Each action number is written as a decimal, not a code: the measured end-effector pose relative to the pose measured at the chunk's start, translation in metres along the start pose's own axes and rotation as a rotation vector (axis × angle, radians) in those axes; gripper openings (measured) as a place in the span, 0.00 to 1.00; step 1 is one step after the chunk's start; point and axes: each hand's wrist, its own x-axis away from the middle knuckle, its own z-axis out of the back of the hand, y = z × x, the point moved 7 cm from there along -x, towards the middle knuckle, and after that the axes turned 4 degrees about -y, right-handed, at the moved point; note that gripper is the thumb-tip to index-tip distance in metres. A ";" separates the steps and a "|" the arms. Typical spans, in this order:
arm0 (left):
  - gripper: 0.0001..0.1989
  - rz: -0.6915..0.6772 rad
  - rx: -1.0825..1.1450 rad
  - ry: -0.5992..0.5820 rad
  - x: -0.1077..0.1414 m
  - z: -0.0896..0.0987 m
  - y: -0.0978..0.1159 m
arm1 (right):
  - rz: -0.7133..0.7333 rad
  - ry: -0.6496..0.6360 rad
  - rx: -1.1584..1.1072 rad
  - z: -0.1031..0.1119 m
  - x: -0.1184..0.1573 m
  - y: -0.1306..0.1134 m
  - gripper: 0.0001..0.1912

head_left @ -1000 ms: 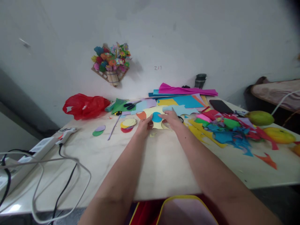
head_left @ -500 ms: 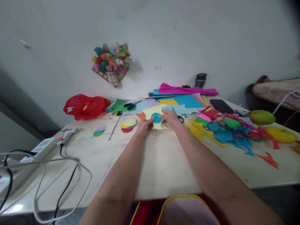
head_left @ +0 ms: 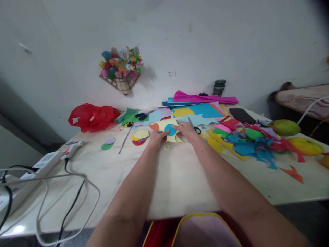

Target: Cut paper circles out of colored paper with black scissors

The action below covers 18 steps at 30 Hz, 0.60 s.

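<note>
A cream sheet of paper [head_left: 164, 124] with rounded cut-outs along its edges is held in front of me, just above the table. Against it lies a blue paper circle [head_left: 170, 129]. My left hand [head_left: 157, 139] grips the sheet's lower left side, thumb on the circle's left edge. From the right, my right hand [head_left: 187, 130] pinches the sheet, its thumb reaching the circle's right edge. Fingers behind the paper are hidden. Close to my right hand lie scissors [head_left: 197, 130], partly covered by it. Left of my hands rests a pile of cream, yellow and red paper circles [head_left: 142, 134].
Colourful paper scraps [head_left: 253, 144] and mangoes [head_left: 285, 127] lie on the right, near a dark phone [head_left: 242, 115]. Paper sheets [head_left: 205, 111] and black-handled scissors [head_left: 142, 116] are at the back. A red plastic bag [head_left: 94, 117] and a power strip [head_left: 42, 164] with cables occupy the left.
Both hands keep their hold on the cream sheet and blue circle, with only slight shifts of the fingers. The whole view has moved slightly.
</note>
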 end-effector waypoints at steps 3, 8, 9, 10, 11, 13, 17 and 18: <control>0.24 -0.003 -0.011 -0.003 0.002 -0.001 0.002 | -0.030 0.026 0.043 0.002 -0.001 0.003 0.24; 0.24 0.006 0.003 -0.017 0.004 -0.004 0.005 | -0.014 0.083 0.065 0.005 -0.003 0.003 0.27; 0.24 0.009 0.007 -0.019 0.005 -0.004 0.006 | -0.007 0.082 0.072 0.005 -0.003 0.003 0.27; 0.24 0.012 0.012 -0.019 0.005 -0.004 0.006 | -0.003 0.079 0.080 0.005 -0.003 0.002 0.26; 0.24 0.016 0.018 -0.015 0.005 -0.005 0.006 | -0.001 0.075 0.085 0.005 -0.002 0.002 0.26; 0.25 0.023 0.022 -0.006 0.006 -0.005 0.007 | -0.001 0.061 0.091 0.004 -0.001 0.001 0.25; 0.25 0.029 0.025 0.006 0.007 -0.005 0.008 | 0.005 0.065 0.091 0.004 -0.001 0.001 0.27; 0.25 0.026 0.031 0.008 0.007 -0.005 0.008 | 0.007 0.070 0.092 0.004 -0.001 0.000 0.28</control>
